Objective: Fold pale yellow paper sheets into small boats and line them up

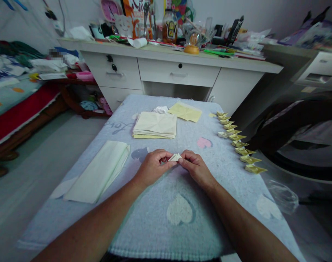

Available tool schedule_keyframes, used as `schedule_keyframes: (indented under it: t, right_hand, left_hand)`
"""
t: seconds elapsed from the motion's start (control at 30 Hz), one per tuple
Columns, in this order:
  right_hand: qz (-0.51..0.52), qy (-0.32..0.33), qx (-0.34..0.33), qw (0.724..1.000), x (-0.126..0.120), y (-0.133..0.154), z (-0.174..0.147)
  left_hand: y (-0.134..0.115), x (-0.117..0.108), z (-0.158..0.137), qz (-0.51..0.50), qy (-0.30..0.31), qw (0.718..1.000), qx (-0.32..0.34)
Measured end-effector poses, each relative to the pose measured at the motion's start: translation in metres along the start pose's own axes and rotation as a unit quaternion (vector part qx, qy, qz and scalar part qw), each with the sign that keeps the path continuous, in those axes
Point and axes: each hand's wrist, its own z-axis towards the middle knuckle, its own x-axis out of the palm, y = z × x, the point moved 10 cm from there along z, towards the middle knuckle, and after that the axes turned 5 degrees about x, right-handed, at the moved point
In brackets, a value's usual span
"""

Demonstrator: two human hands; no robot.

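Note:
Between my hands, over the middle of the cloth-covered table, is a small cream piece of folded paper (175,157). My left hand (157,162) pinches its left end between thumb and fingers. At its right end, my right hand (194,165) pinches it the same way. Beyond my hands lies a stack of creased cream paper sheets (156,123). A creased yellow sheet (185,111) rests behind it to the right. A row of several small folded yellow paper boats (245,151) runs along the table's right edge. To the left is a long folded pale paper (100,173).
The blue cloth (209,218) with hearts covers the table. A white desk (179,71) crowded with a jar (170,27) and other items stands behind. On the right is a front-loading washing machine (313,87); a bed (20,105) is at left. Crumpled white paper (160,109) lies behind the stack.

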Motion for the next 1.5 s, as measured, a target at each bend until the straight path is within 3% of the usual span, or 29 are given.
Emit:
schedule_keyframes:
  t: [0.47,0.7,0.97,1.5]
  right_hand:
    - [-0.056,0.043,-0.060,0.996,0.009,0.019,-0.005]
    - [-0.031,0.049,-0.041,0.997,0.012,0.012,-0.003]
    - [-0.017,0.027,-0.026,0.999,0.006,0.002,-0.002]
    - [-0.049,0.038,-0.048,0.997,0.008,0.013,-0.004]
  left_hand:
    - [-0.002,0.007,-0.003,-0.040,0.027,0.999,-0.019]
    - [0.003,0.012,-0.004,-0.058,0.035,0.997,-0.034]
    - [-0.005,0.006,-0.003,-0.023,0.016,1.000,0.004]
    - [0.015,0.009,-0.004,-0.092,0.026,0.994,-0.048]
